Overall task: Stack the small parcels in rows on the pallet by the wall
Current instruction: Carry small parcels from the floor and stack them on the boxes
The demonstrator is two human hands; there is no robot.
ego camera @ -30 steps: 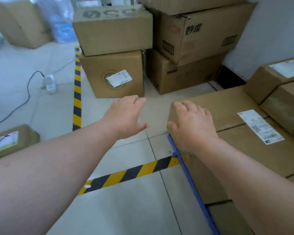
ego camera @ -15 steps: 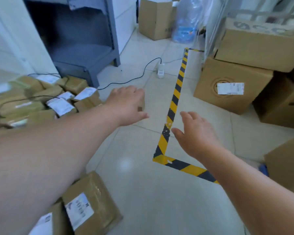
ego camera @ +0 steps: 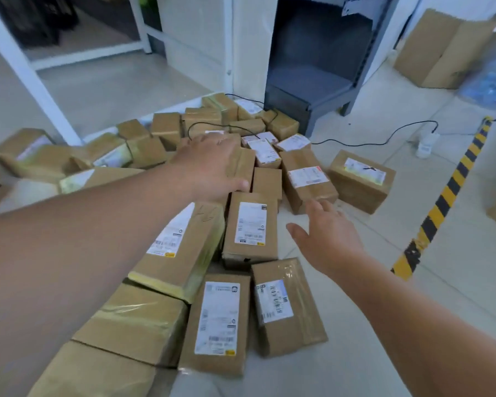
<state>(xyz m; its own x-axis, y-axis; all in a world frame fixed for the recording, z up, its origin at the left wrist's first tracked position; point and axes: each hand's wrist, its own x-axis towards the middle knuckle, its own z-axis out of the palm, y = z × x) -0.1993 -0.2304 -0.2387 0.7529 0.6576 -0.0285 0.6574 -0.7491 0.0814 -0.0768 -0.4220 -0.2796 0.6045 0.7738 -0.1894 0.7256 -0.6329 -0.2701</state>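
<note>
Head view looks down on a loose heap of small parcels (ego camera: 143, 322) spread over the pale tiled floor (ego camera: 384, 325). They are brown cardboard with white labels, and some are wrapped in clear tape. One parcel with a tall white label (ego camera: 251, 227) lies flat near the middle of the heap.

Left hand (ego camera: 212, 167) is stretched out palm down beyond that parcel's far end, fingers straight and close together, thumb spread. It holds nothing, and whether it touches the boxes beneath it I cannot tell. Right hand (ego camera: 327, 239) hovers just to the right of the same parcel, above bare floor, fingers apart and relaxed, holding nothing.

Farther right of the parcel and beyond it, a lone box (ego camera: 361, 179) sits a little apart from the heap. A black cable (ego camera: 370, 138) runs past it to a white plug (ego camera: 424, 143). Yellow-and-black tape (ego camera: 447, 196) crosses the floor well to the right of the parcel. A dark grey shelf unit (ego camera: 312, 81) stands behind the parcel, past the heap's far edge.
</note>
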